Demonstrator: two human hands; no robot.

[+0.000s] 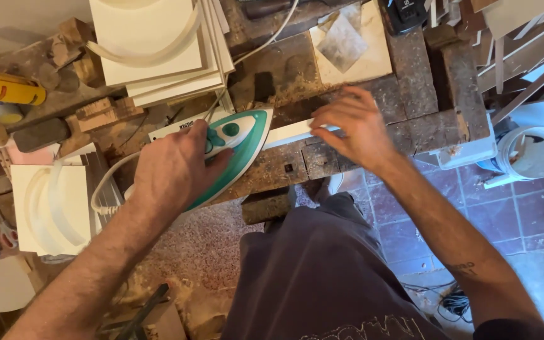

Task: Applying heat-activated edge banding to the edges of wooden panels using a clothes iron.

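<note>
The counter [410, 119] is a worn, dark wooden top, scarred and dusty, filling the upper half of the view. Along its near edge lies a long white strip [291, 132], thin and flat, running from under the iron out toward 3 o'clock.

At 11 o'clock a stack of white panels [158, 63] lies on the counter, a curved white band across its top. At 8 o'clock a second white panel [70, 195] carries two more curved bands. At 1 o'clock a pale tile [373, 60] lies flat with a grey scrap on it. A white bucket [530, 154] stands on the tiled floor at 3 o'clock, well apart from the hands.

The iron [237, 148] is white with a teal rim and teal buttons, its pointed nose aimed toward 2 o'clock and resting on the strip. Its white cord [105, 186] loops off at 8 o'clock beside the second panel.

The left hand [171, 170] is wrapped around the iron's handle, fingers curled over it. The right hand [357, 126] rests on the strip just past the iron's nose, fingers spread and bent, tips pressing down on it.

A yellow tube [4, 91] lies at 10 o'clock among wood offcuts.
</note>
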